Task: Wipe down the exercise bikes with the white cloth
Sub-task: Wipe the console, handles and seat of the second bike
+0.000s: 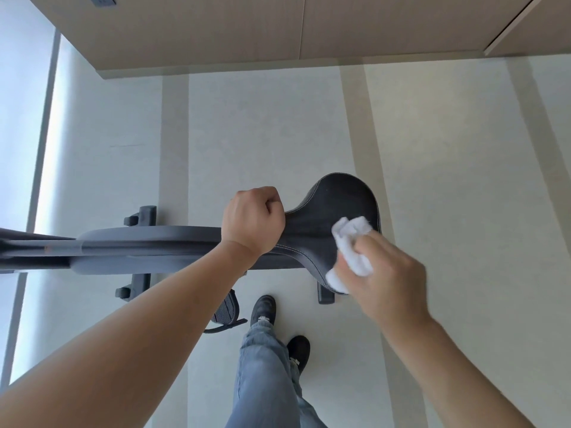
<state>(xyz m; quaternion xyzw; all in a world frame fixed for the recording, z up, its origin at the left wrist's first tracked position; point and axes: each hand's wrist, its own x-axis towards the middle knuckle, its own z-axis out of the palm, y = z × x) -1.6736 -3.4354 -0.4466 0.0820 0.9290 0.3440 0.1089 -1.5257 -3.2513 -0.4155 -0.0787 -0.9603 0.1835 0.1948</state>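
Observation:
A dark grey exercise bike (148,242) stretches from the left edge to the middle, seen from above. Its black saddle (336,202) with white stitching widens to the right. My left hand (251,220) grips the saddle's narrow nose, fingers curled round it. My right hand (386,273) holds a crumpled white cloth (352,242) and presses it on the near right part of the saddle. The cloth's lower part hangs over the saddle's near edge.
The bike's stabiliser feet (145,216) stick out on both sides, and a pedal (227,310) hangs near my shoes (262,310). My legs in blue jeans stand close to the bike. A wooden cabinet front (278,29) runs along the far side. Pale floor lies all round.

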